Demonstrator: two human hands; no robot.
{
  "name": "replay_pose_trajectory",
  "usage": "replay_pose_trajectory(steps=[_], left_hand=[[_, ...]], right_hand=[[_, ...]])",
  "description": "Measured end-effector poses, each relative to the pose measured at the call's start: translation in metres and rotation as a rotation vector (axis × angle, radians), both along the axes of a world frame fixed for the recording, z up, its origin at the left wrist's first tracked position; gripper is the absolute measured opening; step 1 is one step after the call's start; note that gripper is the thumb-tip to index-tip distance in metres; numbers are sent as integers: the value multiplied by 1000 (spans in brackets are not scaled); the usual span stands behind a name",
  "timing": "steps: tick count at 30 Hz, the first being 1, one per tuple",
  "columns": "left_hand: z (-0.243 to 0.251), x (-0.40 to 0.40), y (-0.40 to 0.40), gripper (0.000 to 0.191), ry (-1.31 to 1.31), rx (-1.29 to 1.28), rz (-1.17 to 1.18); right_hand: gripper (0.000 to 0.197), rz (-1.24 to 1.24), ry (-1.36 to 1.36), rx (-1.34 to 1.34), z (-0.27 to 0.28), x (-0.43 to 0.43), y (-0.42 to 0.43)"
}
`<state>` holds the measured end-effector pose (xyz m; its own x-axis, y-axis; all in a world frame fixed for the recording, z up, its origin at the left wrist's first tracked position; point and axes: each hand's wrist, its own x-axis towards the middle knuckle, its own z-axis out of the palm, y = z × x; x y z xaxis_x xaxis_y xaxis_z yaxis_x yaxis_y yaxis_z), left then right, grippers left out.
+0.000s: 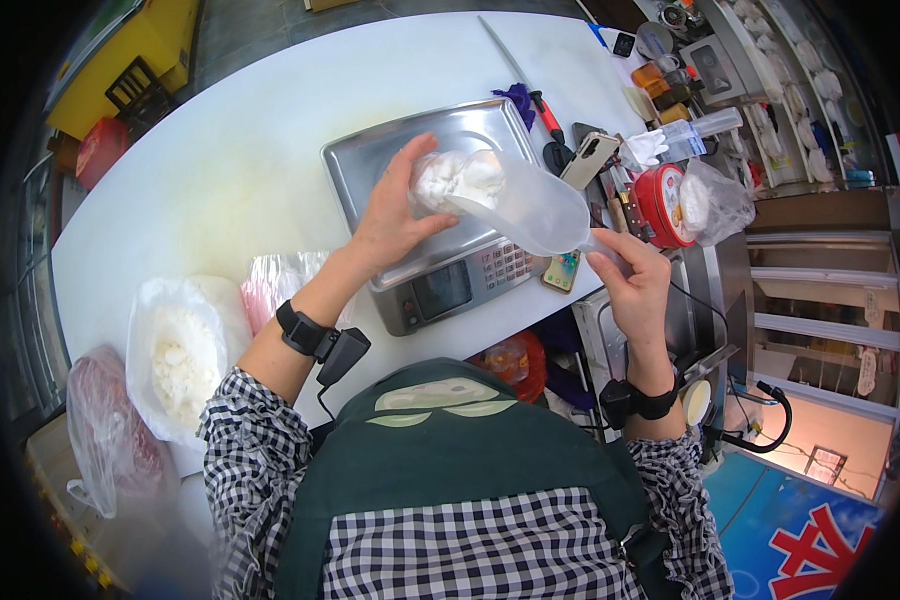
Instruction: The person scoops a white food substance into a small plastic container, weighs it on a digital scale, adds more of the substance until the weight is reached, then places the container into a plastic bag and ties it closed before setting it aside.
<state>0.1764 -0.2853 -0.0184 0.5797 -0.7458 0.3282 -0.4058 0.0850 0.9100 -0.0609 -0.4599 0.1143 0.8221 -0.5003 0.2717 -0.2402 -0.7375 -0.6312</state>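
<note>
My right hand (pixel 636 281) grips the handle of a translucent plastic scoop (pixel 547 206). The scoop's mouth tips left over white powder (pixel 450 178) in what looks like a clear bag or container. Curved around that powder's left side is my left hand (pixel 385 210), with thumb and fingers spread against it. Both hands are above the steel platform of a digital scale (pixel 352 154), whose keypad and dark display face me. Whether the powder's holder rests on the platform cannot be told. A large open white bag of powder (pixel 176 364) stands left of my left forearm.
A tied plastic bag (pixel 112 412) and a pack of clear plastic bags (pixel 277 281) lie at left. Right of the scale are phones (pixel 589 159), a red round tin (pixel 656 202), knives and bottles. A long steel rod (pixel 502 49) with a red-black handle lies behind.
</note>
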Motion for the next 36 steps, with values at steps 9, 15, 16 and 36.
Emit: replay_pose_trajectory(steps=[9, 15, 16, 36], left_hand=[[4, -3, 39, 97, 212, -157, -36], [8, -27, 107, 68, 472, -137, 53], [5, -33, 116, 68, 473, -133, 57], [-13, -108, 175, 36, 748, 3, 101]], right_hand=[[25, -9, -59, 98, -6, -4, -4], [25, -13, -52, 138, -11, -10, -3], [25, -11, -50, 143, -12, -10, -3], [24, -25, -124, 259, -25, -17, -6]])
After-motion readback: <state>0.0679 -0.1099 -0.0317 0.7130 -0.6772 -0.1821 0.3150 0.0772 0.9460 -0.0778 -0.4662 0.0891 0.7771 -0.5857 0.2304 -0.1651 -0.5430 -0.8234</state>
